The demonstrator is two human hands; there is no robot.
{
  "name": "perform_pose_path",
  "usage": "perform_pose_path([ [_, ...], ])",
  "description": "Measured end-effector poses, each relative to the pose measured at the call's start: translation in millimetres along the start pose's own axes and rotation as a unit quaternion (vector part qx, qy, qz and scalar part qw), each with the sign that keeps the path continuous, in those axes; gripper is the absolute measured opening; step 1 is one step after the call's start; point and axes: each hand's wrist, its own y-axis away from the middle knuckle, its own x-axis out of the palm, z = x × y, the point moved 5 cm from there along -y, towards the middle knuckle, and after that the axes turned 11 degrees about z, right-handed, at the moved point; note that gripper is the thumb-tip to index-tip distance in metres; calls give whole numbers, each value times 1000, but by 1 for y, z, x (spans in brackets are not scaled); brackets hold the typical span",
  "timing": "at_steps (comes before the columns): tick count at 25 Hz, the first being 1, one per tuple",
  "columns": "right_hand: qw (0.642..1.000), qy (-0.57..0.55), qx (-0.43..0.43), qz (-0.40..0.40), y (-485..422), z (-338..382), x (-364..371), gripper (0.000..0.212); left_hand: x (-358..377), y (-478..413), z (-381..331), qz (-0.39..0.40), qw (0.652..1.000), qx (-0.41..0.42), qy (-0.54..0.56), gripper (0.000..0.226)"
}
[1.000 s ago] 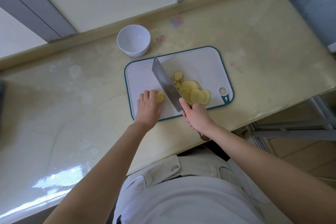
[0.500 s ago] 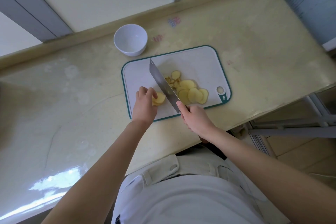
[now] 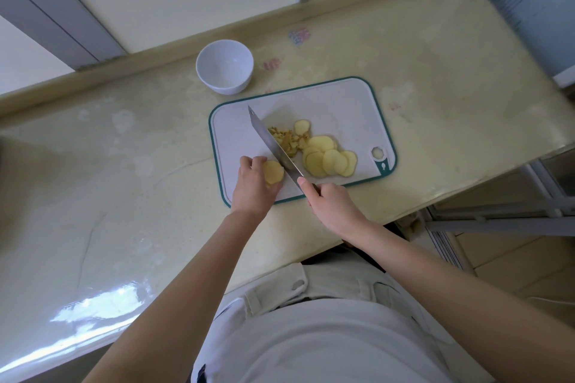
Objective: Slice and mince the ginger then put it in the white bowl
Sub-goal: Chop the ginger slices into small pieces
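No writing, brand or number can be read anywhere. The pale yellow glossy surface carries faded printed marks, one blue-and-pink, one pink and one small red, all too blurred to make out. The white plastic cutting board's teal corner tab bears a tiny white symbol, illegible.

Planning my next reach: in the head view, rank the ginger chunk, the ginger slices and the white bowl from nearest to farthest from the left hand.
1. Ginger chunk: held in the left hand, left of the knife.
2. Ginger slices: right of the knife, on the board.
3. White bowl: off the board, toward the wall.
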Motion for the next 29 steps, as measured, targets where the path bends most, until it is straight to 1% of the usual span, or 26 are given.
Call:
perform_pose_path([
  [7, 1000, -6, -4, -3, 2, 6, -5, 63, -2, 2, -1, -2, 1000, 5, 31, 66],
  [11, 1000, -14, -3, -7, 6, 10, -8, 65, -1, 3, 2, -27, 998, 3, 57, 48],
  [14, 1000, -15, 2, 2, 8, 13, -7, 64, -1, 1, 5, -37, 996, -16, 84, 40],
  [21, 1000, -1, 18, 14, 9, 14, -5, 62, 2, -1, 6, -49, 991, -38, 119, 38],
  [26, 999, 7, 26, 22, 12, 15, -2, 61, 2, 0, 5, -56, 991, -38, 119, 37],
  [29, 999, 34, 37, 19, 13, 18, -3, 62, 0, -3, 5, -54, 990, -36, 124, 35],
])
